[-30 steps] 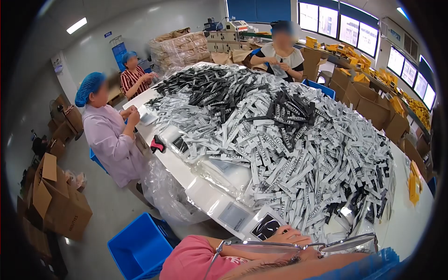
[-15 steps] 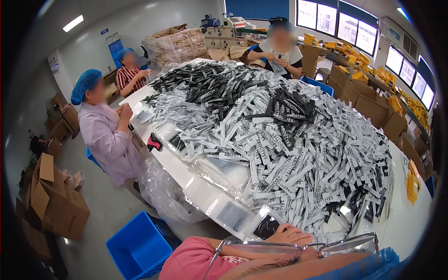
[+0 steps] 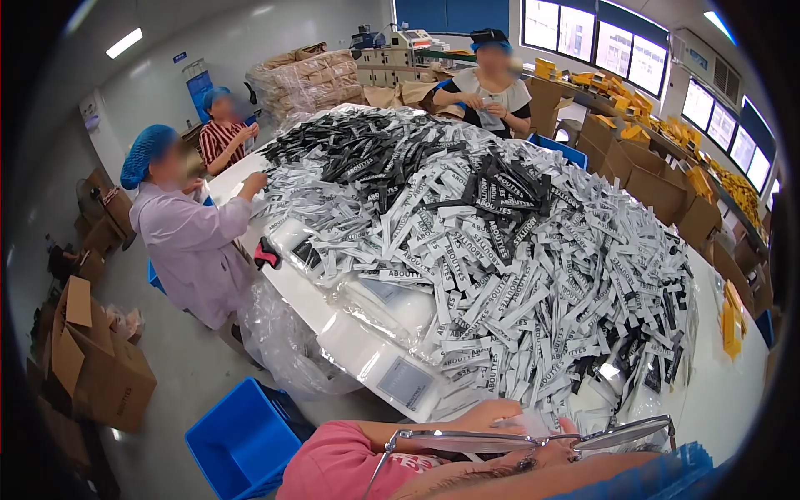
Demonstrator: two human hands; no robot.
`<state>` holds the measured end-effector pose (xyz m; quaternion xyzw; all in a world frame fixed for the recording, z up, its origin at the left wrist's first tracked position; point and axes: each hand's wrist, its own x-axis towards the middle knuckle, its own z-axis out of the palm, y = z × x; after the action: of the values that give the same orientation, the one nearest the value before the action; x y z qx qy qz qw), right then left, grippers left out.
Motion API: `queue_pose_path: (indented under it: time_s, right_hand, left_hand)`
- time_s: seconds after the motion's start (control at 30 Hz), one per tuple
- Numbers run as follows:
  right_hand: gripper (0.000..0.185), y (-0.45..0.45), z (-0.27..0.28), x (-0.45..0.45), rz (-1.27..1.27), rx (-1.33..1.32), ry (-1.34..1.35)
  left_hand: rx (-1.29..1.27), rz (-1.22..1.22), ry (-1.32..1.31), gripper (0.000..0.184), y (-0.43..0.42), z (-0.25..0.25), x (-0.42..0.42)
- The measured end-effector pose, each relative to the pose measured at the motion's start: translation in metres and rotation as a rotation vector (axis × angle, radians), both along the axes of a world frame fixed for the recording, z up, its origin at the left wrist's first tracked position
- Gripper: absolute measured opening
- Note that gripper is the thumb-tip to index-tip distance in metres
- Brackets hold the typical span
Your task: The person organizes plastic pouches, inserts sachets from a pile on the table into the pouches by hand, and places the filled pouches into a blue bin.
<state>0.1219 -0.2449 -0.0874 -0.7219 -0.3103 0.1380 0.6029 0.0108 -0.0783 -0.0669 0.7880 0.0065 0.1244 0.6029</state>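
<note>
At the table's near edge, my left hand (image 3: 493,413) is closed on a whitish, see-through bag (image 3: 531,424). My right hand (image 3: 557,451) is at the other side of this bag, its fingers bent against it and partly covered by the glasses (image 3: 467,434). What the bag contains cannot be made out. Just beyond my hands begins a big heap of slim white and black sachets (image 3: 500,292) printed ABOUTTYES. Left of my left hand lies a stack of white pouches with a grey printed panel (image 3: 405,383).
A blue bin (image 3: 243,437) stands on the floor to the left. One co-worker (image 3: 187,237) reaches to the heap; others sit farther back (image 3: 227,133) and across (image 3: 487,92). Yellow packets (image 3: 732,321) lie at the table's right edge. Cardboard boxes (image 3: 100,358) stand at the left.
A black-printed pouch beside my left hand is gone from the table, and a whitish bag now shows between my hands. The near co-worker on the left has stretched an arm to the heap.
</note>
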Motion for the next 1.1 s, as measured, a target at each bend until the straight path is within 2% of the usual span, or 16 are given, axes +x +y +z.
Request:
queue_pose_path:
  time_s: [0.1,0.2,0.4,0.5,0.6,0.7,0.8,0.9,1.0,1.1]
  right_hand:
    - [0.027,-0.002,-0.003,0.000,0.008,-0.001,0.023]
    - [0.026,-0.003,-0.006,-0.001,0.003,-0.005,0.039]
    - [0.026,-0.008,-0.009,-0.003,-0.009,-0.017,0.064]
    - [0.025,-0.008,-0.010,-0.004,-0.008,-0.016,0.073]
    - [0.025,-0.008,-0.012,-0.004,-0.009,-0.018,0.084]
    - [0.025,-0.007,-0.013,-0.006,-0.005,-0.022,0.097]
    - [0.024,-0.006,-0.015,-0.006,-0.002,-0.024,0.107]
    - [0.024,-0.006,-0.017,-0.007,-0.002,-0.029,0.116]
    - [0.024,-0.006,-0.019,-0.007,-0.003,-0.037,0.120]
    - [0.023,-0.008,-0.020,-0.008,-0.009,-0.047,0.126]
  left_hand:
    - [0.043,0.102,-0.102,0.026,-0.005,-0.009,-0.010]
    - [-0.063,0.010,0.004,0.027,-0.003,-0.009,-0.019]
    - [0.015,-0.048,0.117,0.031,0.000,-0.013,-0.018]
    - [-0.050,0.038,0.057,0.030,-0.001,-0.021,-0.019]
    - [-0.190,-0.053,0.123,0.028,0.001,-0.015,-0.020]
    - [-0.164,-0.054,0.079,0.027,0.004,-0.021,-0.019]
    - [-0.005,-0.067,0.093,0.028,0.008,-0.022,-0.019]
    - [-0.179,-0.060,0.175,0.027,0.009,-0.021,-0.022]
    - [-0.148,-0.019,0.075,0.026,0.016,-0.032,-0.020]
    - [0.028,-0.051,0.030,0.024,0.025,-0.030,-0.020]
